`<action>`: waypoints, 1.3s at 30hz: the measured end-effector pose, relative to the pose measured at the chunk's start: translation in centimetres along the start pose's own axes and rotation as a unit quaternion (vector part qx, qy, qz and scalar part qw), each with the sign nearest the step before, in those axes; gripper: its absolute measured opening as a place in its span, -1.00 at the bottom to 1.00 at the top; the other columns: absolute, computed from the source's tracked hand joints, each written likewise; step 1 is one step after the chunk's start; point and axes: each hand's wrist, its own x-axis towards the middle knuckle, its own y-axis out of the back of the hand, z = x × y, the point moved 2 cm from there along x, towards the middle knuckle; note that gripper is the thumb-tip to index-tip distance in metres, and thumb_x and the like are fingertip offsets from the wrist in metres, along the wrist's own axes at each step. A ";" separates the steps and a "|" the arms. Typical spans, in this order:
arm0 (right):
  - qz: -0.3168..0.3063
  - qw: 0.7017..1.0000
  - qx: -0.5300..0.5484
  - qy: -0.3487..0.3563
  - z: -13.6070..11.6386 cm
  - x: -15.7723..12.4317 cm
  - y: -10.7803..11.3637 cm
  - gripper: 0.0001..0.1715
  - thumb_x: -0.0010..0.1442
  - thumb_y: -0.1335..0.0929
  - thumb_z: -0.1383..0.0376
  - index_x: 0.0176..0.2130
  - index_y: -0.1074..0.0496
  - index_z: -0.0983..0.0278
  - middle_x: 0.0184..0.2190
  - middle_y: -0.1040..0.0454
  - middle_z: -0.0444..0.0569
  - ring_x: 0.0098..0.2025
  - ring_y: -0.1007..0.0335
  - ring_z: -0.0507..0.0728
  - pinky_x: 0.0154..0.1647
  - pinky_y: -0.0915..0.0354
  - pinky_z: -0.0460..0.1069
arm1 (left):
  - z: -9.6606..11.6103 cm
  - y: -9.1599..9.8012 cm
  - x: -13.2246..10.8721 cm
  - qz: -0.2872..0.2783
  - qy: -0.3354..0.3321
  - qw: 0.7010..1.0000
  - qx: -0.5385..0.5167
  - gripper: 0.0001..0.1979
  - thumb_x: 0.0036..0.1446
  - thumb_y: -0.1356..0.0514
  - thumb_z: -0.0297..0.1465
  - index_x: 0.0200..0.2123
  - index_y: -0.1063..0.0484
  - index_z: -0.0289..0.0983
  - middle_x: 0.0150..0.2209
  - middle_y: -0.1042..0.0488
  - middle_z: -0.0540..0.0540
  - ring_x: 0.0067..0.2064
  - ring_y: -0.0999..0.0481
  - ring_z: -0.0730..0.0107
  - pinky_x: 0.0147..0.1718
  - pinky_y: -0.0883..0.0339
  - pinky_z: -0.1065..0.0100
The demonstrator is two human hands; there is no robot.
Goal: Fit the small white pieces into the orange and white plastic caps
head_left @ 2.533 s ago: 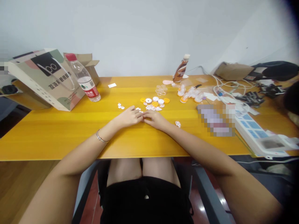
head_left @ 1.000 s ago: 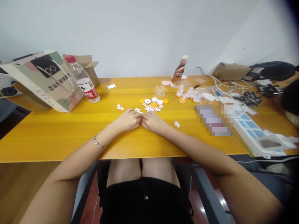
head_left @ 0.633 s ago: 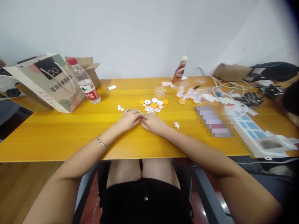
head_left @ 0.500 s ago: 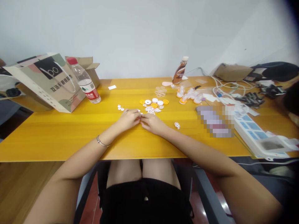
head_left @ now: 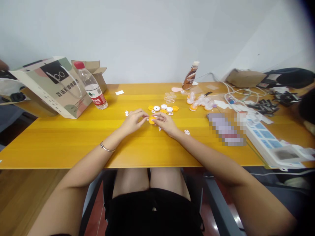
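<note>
My right hand [head_left: 166, 123] is closed on a round orange disc [head_left: 151, 120] above the table. At the disc's left side is my left hand [head_left: 135, 121], its thumb and index finger near the rim; a small white piece seems to be at those fingertips, too small to make out. White and orange round parts [head_left: 163, 107] lie in a group just beyond my hands. Small white lattice pieces lie under and beside my right hand, one [head_left: 187, 132] apart to its right. Small white parts [head_left: 126, 113] lie beyond my left hand.
On the left of the table [head_left: 61, 137] stand a paper bag [head_left: 66, 95] and a water bottle [head_left: 94, 93]. A brown bottle [head_left: 190, 77], clear-and-orange assemblies [head_left: 197, 102], a blurred-out phone-like object [head_left: 226, 129], a white power strip [head_left: 268, 139] and cables are at the right.
The orange disc now shows between my hands, which have moved slightly apart. My left hand's fingers have opened outward a little, and my right hand has shifted slightly right.
</note>
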 end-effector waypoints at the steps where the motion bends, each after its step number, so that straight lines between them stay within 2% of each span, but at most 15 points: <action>1: 0.006 1.000 -0.003 -0.015 0.1 0.1 0.2 -0.64 -0.05 -0.44 0.15 -0.26 -0.38 0.27 -0.44 -0.50 -0.12 -0.41 -0.44 0.01 -0.29 -0.38 -0.04 | -0.5 0.1 0.0 -0.016 0.015 1.000 0.011 -0.83 0.22 -0.07 -0.39 -0.26 -0.45 -0.30 -0.30 -0.49 -0.11 -0.25 -0.47 0.39 -0.22 -0.29 0.35; 6: 0.030 0.999 0.000 -0.033 0.5 0.6 0.9 -0.66 -0.11 -0.46 0.17 -0.32 -0.40 0.27 -0.49 -0.48 -0.14 -0.45 -0.41 0.01 -0.34 -0.37 -0.04 | -2.7 -0.1 -0.3 -0.106 0.074 0.990 0.058 -0.87 0.12 -0.18 -0.39 -0.28 -0.48 -0.30 -0.29 -0.50 -0.13 -0.27 -0.49 0.34 -0.22 -0.33 0.31; 11: 0.057 0.998 0.025 -0.033 0.3 0.6 1.1 -0.66 -0.14 -0.47 0.22 -0.31 -0.42 0.27 -0.51 -0.45 -0.18 -0.48 -0.38 -0.02 -0.36 -0.37 -0.06 | -3.2 -1.2 -0.3 -0.135 0.109 0.985 0.023 -0.89 0.10 -0.19 -0.43 -0.30 -0.47 -0.34 -0.31 -0.50 -0.13 -0.28 -0.49 0.37 -0.22 -0.34 0.36; 16: 0.044 0.996 0.068 -0.045 0.4 0.7 1.1 -0.65 -0.15 -0.49 0.20 -0.31 -0.46 0.26 -0.46 -0.46 -0.17 -0.46 -0.39 -0.04 -0.35 -0.38 -0.08 | -2.3 -1.1 -0.1 -0.165 0.068 0.979 0.102 -0.84 0.16 -0.09 -0.47 -0.34 -0.48 -0.32 -0.32 -0.50 -0.15 -0.27 -0.47 0.34 -0.23 -0.30 0.37; 22: 0.047 0.990 0.121 -0.051 0.9 0.8 1.1 -0.60 -0.21 -0.53 0.18 -0.31 -0.48 0.22 -0.37 -0.46 -0.15 -0.32 -0.40 -0.01 -0.16 -0.41 -0.02 | -1.3 -0.9 0.0 -0.230 0.046 0.947 0.219 -0.75 0.18 -0.01 -0.46 -0.34 -0.49 -0.39 -0.32 -0.48 -0.23 -0.36 -0.45 0.31 -0.35 -0.26 0.35; 26: 0.039 0.993 0.103 -0.048 0.9 0.7 1.2 -0.55 -0.22 -0.54 0.21 -0.27 -0.47 0.22 -0.33 -0.46 -0.13 -0.31 -0.40 0.01 -0.08 -0.39 0.05 | -1.4 -0.8 0.0 -0.216 0.036 0.967 0.131 -0.80 0.17 -0.06 -0.47 -0.31 -0.49 -0.35 -0.29 -0.49 -0.19 -0.28 -0.48 0.32 -0.25 -0.29 0.36; 29: 0.046 0.994 0.084 -0.045 0.8 0.7 1.2 -0.57 -0.21 -0.54 0.21 -0.28 -0.47 0.24 -0.36 -0.45 -0.13 -0.32 -0.38 0.02 -0.10 -0.39 0.06 | -2.0 -0.8 0.0 -0.187 0.070 0.979 0.045 -0.89 0.11 -0.16 -0.44 -0.33 -0.49 -0.31 -0.30 -0.52 -0.14 -0.27 -0.48 0.33 -0.22 -0.29 0.36; 33: 0.052 0.994 0.082 -0.050 0.7 0.8 1.2 -0.57 -0.22 -0.53 0.21 -0.29 -0.47 0.25 -0.41 -0.45 -0.13 -0.33 -0.38 0.02 -0.13 -0.39 0.05 | -3.0 -1.1 0.1 -0.161 0.129 0.978 -0.023 -0.95 0.03 -0.22 -0.44 -0.41 -0.48 -0.31 -0.37 -0.54 -0.09 -0.33 -0.49 0.35 -0.29 -0.29 0.38; 39: 0.044 0.995 0.076 -0.049 0.7 0.8 1.2 -0.59 -0.20 -0.53 0.21 -0.29 -0.48 0.23 -0.40 -0.46 -0.13 -0.33 -0.39 0.03 -0.10 -0.38 0.07 | -3.2 -1.4 -0.1 -0.146 0.153 0.974 -0.083 -0.89 -0.01 -0.27 -0.38 -0.40 -0.45 -0.30 -0.39 -0.54 -0.07 -0.36 -0.49 0.38 -0.33 -0.31 0.40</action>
